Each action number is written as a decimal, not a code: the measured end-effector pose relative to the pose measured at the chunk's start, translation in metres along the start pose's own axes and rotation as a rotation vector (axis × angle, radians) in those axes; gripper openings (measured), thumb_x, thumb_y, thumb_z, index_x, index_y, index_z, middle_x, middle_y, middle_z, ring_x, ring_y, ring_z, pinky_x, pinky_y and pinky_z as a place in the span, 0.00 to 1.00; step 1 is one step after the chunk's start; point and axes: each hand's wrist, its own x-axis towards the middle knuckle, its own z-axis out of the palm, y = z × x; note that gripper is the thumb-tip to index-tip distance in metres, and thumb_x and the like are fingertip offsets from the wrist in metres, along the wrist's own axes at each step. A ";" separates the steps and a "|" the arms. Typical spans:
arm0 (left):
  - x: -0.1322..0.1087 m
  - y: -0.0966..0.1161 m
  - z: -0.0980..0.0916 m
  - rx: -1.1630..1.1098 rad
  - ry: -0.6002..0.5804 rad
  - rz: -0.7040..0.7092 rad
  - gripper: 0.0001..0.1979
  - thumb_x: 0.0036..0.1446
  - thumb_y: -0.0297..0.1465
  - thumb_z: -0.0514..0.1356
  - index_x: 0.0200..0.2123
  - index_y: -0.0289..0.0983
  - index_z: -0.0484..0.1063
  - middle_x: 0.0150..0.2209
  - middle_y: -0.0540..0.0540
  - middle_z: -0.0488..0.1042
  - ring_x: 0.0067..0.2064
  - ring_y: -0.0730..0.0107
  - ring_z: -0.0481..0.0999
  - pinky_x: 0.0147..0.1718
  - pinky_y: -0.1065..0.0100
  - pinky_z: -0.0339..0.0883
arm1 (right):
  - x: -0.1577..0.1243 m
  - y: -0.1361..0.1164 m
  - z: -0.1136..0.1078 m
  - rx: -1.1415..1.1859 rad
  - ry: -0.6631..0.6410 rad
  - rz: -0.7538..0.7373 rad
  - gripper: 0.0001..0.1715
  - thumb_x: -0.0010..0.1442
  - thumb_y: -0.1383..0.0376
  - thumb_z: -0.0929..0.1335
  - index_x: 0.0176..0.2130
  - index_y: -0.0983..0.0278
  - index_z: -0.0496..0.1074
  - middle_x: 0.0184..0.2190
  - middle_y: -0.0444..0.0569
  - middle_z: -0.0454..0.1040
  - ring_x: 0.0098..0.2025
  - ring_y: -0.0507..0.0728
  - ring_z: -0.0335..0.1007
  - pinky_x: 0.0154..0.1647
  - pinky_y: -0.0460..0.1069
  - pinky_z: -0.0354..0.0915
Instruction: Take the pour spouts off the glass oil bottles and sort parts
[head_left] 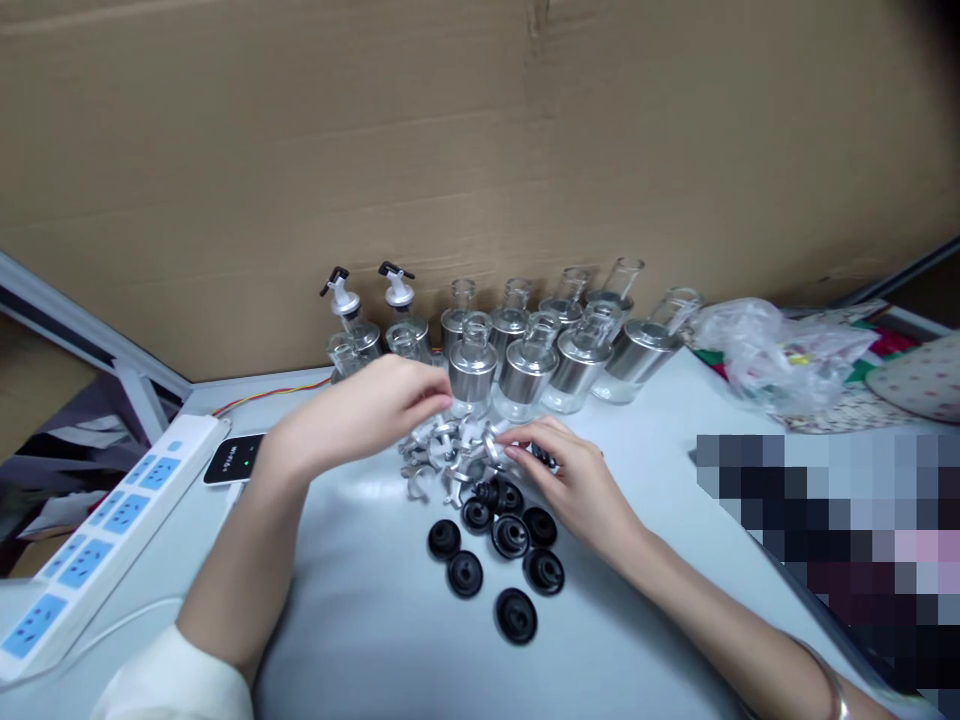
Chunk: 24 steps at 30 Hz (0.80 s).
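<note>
My left hand point(397, 400) reaches over the left part of a pile of silvery-white spout pieces point(450, 450); its fingers bend down out of clear sight, and what they hold, if anything, is hidden. At the pile's right side, thumb and fingers of my right hand point(555, 465) pinch one silvery piece point(491, 447). Several round black caps point(516, 614) lie on the table in front of the pile. Behind it stand several open glass bottles with metal sleeves point(472, 372). Two bottles at the back left carry white pourers with black levers point(399, 287).
A white power strip point(112, 540) and a small black device point(234, 459) lie at left. Clear plastic bags point(780, 350) and patterned cloth point(919, 378) are at right. A cardboard wall point(450, 150) rises behind the bottles. The right edge is partly pixelated.
</note>
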 end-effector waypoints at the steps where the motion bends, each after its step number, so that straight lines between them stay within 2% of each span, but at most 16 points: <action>1: -0.003 -0.001 -0.005 -0.008 0.060 -0.011 0.14 0.62 0.34 0.51 0.31 0.37 0.73 0.26 0.51 0.73 0.26 0.76 0.68 0.26 0.73 0.57 | 0.000 0.000 0.000 -0.007 -0.001 0.005 0.09 0.61 0.69 0.65 0.35 0.61 0.75 0.31 0.48 0.76 0.36 0.56 0.72 0.37 0.50 0.68; 4: -0.011 -0.004 -0.017 -0.036 0.274 -0.030 0.13 0.60 0.37 0.53 0.32 0.37 0.73 0.25 0.52 0.73 0.25 0.77 0.67 0.25 0.74 0.58 | -0.001 0.001 0.001 -0.010 -0.006 -0.009 0.07 0.60 0.69 0.66 0.35 0.61 0.75 0.31 0.48 0.76 0.36 0.56 0.71 0.37 0.50 0.68; 8: -0.021 -0.006 -0.023 -0.107 0.593 0.002 0.10 0.58 0.36 0.57 0.31 0.37 0.73 0.25 0.52 0.73 0.26 0.77 0.69 0.25 0.74 0.61 | -0.001 0.001 0.002 -0.022 -0.014 -0.064 0.06 0.59 0.70 0.67 0.34 0.61 0.74 0.33 0.48 0.77 0.37 0.56 0.70 0.39 0.52 0.67; 11: -0.025 -0.011 -0.024 -0.156 0.752 0.055 0.08 0.57 0.34 0.59 0.31 0.36 0.73 0.25 0.51 0.74 0.26 0.77 0.70 0.26 0.73 0.63 | -0.001 0.001 0.003 -0.034 -0.025 -0.048 0.07 0.60 0.69 0.66 0.35 0.62 0.74 0.31 0.47 0.76 0.36 0.56 0.70 0.38 0.51 0.67; 17: -0.028 -0.021 -0.030 -0.147 0.921 0.061 0.05 0.57 0.30 0.60 0.30 0.35 0.73 0.24 0.51 0.73 0.26 0.78 0.71 0.28 0.73 0.64 | -0.003 -0.001 0.007 -0.018 -0.081 -0.026 0.08 0.61 0.68 0.64 0.38 0.62 0.74 0.32 0.48 0.75 0.36 0.55 0.71 0.37 0.51 0.68; 24: -0.030 -0.027 -0.033 -0.140 0.948 0.018 0.05 0.56 0.30 0.60 0.30 0.35 0.74 0.25 0.51 0.74 0.27 0.78 0.71 0.29 0.72 0.64 | -0.005 -0.004 0.005 -0.004 -0.071 -0.019 0.08 0.61 0.68 0.64 0.37 0.62 0.73 0.31 0.48 0.73 0.37 0.55 0.70 0.39 0.51 0.68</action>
